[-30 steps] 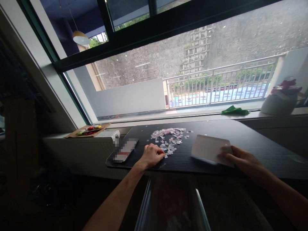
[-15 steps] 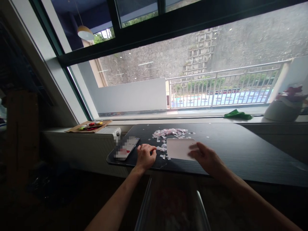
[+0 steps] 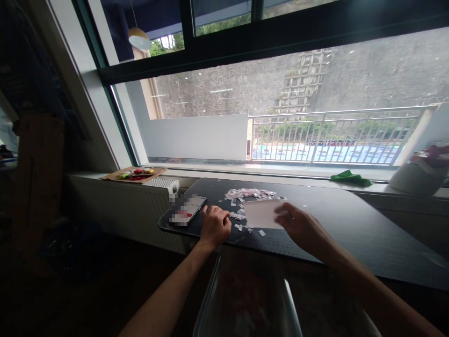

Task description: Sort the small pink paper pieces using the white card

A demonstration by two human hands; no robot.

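Note:
My right hand (image 3: 298, 224) grips the right edge of a white card (image 3: 262, 214), which is tilted a little over the dark table. Left of the card, my left hand (image 3: 215, 225) rests near the tabletop with its fingers curled; whether a scrap is pinched in them is hidden. Between my left hand and the card lie several small white paper scraps (image 3: 239, 214). Behind them spreads a larger pile of paper scraps (image 3: 249, 193). One separate scrap (image 3: 262, 232) sits just in front of the card.
A phone (image 3: 187, 210) lies at the dark table's (image 3: 336, 229) left end. Below the front edge stands a clear plastic bin (image 3: 293, 304). The windowsill bears a green cloth (image 3: 351, 178) and a white pot (image 3: 416, 177). Cardboard with colourful items (image 3: 136, 174) rests above a radiator (image 3: 129, 206).
The view has shifted slightly. The white card has tilted, and a scrap now shows in front of it. My left hand stays in nearly the same place beside the scraps.

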